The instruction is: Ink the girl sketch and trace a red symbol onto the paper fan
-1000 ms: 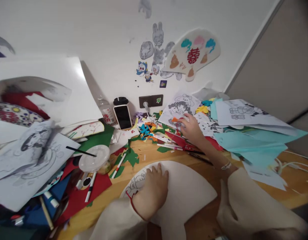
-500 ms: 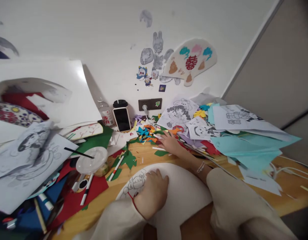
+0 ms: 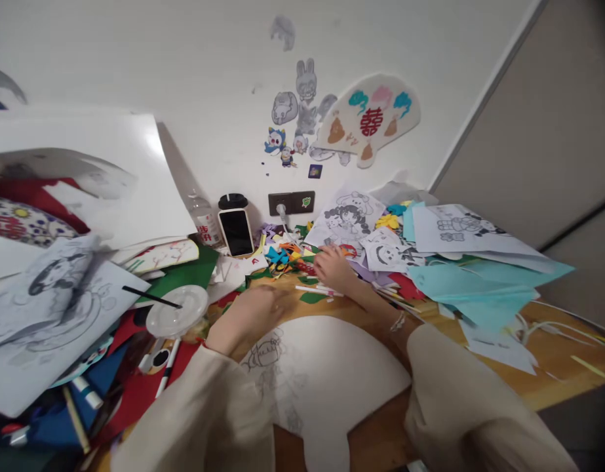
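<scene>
A white fan-shaped board (image 3: 351,357) lies on the table in front of me, its handle toward me. Pencil line drawings mark its left part. My left hand (image 3: 248,311) hovers past the board's upper left edge, blurred, so its fingers are hard to make out. At the back, my right hand (image 3: 334,269) rests among paper scraps, its fingers bent and slightly apart. Beside it lie white pens (image 3: 314,290) and a green paper piece (image 3: 312,298); nothing shows in its grasp. The fingertips are partly hidden.
A lidded plastic cup (image 3: 177,311) with a black straw stands left, near pens and red paper (image 3: 135,400). A phone (image 3: 236,232) leans against a black-lidded cup beside a bottle (image 3: 204,219). Drawings (image 3: 467,226) and turquoise paper (image 3: 479,288) lie right, with white cables (image 3: 543,328).
My left hand has left the board and moved up and left, uncovering more of the drawing. My right hand has shifted slightly, its fingers more bent. The view has shifted a little.
</scene>
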`<act>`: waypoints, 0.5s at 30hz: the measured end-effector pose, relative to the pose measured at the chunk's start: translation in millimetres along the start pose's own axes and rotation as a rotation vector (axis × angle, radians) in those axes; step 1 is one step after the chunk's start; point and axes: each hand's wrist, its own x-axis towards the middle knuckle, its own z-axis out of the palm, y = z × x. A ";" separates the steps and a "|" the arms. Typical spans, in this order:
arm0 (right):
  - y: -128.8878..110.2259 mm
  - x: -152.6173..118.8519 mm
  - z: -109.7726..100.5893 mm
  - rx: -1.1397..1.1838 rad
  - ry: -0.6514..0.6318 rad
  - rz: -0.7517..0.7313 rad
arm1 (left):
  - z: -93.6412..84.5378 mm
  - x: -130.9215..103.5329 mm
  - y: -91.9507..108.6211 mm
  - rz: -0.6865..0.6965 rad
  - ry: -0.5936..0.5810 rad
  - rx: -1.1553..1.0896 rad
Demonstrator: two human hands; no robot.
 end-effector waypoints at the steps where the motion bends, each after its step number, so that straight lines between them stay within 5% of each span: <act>1: 1.5 1.3 -6.9 0.044 0.025 0.031 | -0.3 3.5 -4.2 -0.014 0.035 -0.062; 7: -5.5 0.5 -43.3 0.368 0.016 0.041 | 23.8 34.7 -13.3 -0.126 0.195 -0.466; 15: -37.8 -5.4 -73.9 0.774 -0.172 0.159 | 27.5 35.2 -3.2 -0.123 0.096 -0.647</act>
